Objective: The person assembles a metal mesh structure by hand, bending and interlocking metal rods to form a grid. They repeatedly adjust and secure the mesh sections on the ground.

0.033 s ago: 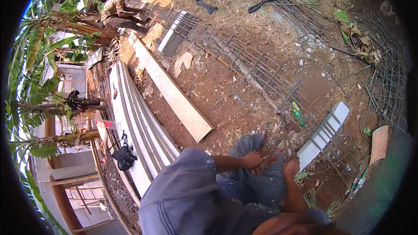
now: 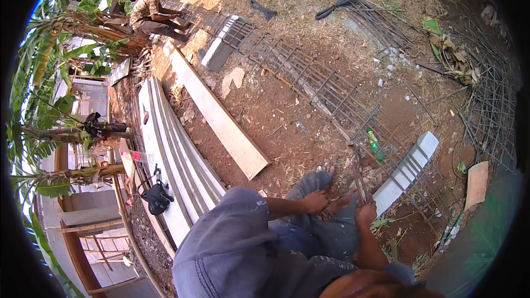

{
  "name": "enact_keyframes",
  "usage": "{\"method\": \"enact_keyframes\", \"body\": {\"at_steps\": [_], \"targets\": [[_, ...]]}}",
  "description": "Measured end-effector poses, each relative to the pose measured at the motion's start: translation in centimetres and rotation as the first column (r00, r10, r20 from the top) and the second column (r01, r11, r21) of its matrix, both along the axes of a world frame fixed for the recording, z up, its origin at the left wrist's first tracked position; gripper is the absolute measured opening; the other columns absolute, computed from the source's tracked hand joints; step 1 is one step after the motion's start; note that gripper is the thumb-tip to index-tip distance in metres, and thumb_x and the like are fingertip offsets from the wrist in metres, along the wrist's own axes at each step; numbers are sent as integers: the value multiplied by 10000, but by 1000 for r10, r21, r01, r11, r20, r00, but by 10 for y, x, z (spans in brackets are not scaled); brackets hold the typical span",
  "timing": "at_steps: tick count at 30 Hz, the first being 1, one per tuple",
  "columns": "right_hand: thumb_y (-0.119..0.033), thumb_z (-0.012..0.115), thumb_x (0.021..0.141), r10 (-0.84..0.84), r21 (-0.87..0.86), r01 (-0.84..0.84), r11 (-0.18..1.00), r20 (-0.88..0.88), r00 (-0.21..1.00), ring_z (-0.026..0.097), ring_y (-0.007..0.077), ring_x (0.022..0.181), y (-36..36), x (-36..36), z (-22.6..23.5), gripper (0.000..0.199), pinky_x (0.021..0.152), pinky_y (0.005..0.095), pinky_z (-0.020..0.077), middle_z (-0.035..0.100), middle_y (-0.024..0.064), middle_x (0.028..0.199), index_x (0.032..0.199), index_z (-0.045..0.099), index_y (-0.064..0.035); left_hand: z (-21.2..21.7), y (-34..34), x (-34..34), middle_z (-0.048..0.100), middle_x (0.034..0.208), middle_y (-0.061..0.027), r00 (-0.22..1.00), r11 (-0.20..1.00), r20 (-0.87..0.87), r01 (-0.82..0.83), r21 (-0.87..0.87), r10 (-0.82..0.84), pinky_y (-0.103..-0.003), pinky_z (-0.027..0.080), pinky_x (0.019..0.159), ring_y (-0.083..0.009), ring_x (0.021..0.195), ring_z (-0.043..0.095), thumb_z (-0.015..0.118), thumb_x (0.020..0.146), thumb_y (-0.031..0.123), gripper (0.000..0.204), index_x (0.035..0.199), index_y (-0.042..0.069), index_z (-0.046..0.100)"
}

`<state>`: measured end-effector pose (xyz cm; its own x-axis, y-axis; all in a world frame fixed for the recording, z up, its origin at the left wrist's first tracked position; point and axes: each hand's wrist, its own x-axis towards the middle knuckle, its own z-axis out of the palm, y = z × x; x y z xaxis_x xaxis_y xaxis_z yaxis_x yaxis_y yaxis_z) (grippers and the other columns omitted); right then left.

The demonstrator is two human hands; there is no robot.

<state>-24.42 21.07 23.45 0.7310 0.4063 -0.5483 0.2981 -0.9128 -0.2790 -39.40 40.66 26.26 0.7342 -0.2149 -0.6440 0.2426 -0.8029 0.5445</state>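
My left hand (image 2: 316, 201) is closed beside my bare foot (image 2: 339, 203); whatever its fingers hold is too small to make out. Close by on the right, my right hand (image 2: 365, 214) is closed round the lower end of a narrow rusty bar (image 2: 360, 185). That bar rises toward the near end of a long cage of tied reinforcing steel (image 2: 331, 94). Beneath the cage's near part lies a pale concrete block (image 2: 402, 179), just right of my right hand. A green plastic bottle (image 2: 374, 142) shows among the bars.
A second block (image 2: 216, 58) props the cage farther off, where a co-worker (image 2: 152, 14) crouches. To the left lie a plank (image 2: 221, 116), long pale boards (image 2: 165, 132) and a black bag (image 2: 158, 198). Steel mesh (image 2: 494, 116) and loose rods (image 2: 381, 19) lie right.
The view has shifted slightly. Both hands stay closed in nearly the same places, and the cage and blocks have not visibly moved.
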Motion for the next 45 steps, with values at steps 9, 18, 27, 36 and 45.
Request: {"method": "enact_keyframes", "body": {"at_steps": [9, 18, 27, 36, 45], "targets": [[-475, 671, 801, -425, -280, 351, 893, -274, 863, 605, 424, 1053, -43, 12, 120, 636, 909, 458, 473, 624, 303, 1094, 1078, 611, 94, 169, 67, -124, 627, 1000, -211, 830, 771, -27, -505, 388, 557, -490, 523, 756, -396, 895, 640, 589, 831, 215, 240, 1002, 51, 634], [-592, 614, 815, -187, -266, 68, 961, -449, 874, 652, 367, 933, -138, 75, 150, 716, 801, 437, 484, 666, 267, 965, 962, 661, 108, 196, -59, -167, 658, 912, -269, 332, 323, 21, -930, 177, 943, -482, 505, 767, -442, 904, 634, 528, 854, 255, 300, 933, -3, 660], [-580, 620, 822, -180, -92, 155, 984, -423, 888, 581, 271, 613, -133, 99, 150, 607, 564, 407, 451, 610, 159, 708, 792, 631, 26, 121, -48, -162, 646, 946, -292, 90, 82, 110, -994, 72, 990, -492, 484, 780, -449, 959, 616, 548, 852, 298, 348, 945, -19, 655], [-517, 638, 826, -299, -80, 292, 953, -398, 867, 534, 236, 524, -54, 135, 170, 515, 492, 389, 414, 562, 106, 630, 738, 598, -12, 97, 115, -34, 647, 964, -301, 260, 259, -5, -958, 127, 965, -499, 500, 817, -429, 969, 628, 568, 836, 322, 367, 876, -28, 671], [-476, 643, 829, -213, -54, 206, 977, -319, 923, 511, 223, 503, 61, 186, 194, 467, 474, 381, 394, 535, 89, 609, 724, 579, -26, 167, 275, 64, 680, 942, -213, 59, 67, 130, -996, -60, 990, -454, 512, 809, -384, 914, 651, 565, 810, 269, 289, 959, 60, 697]]}}
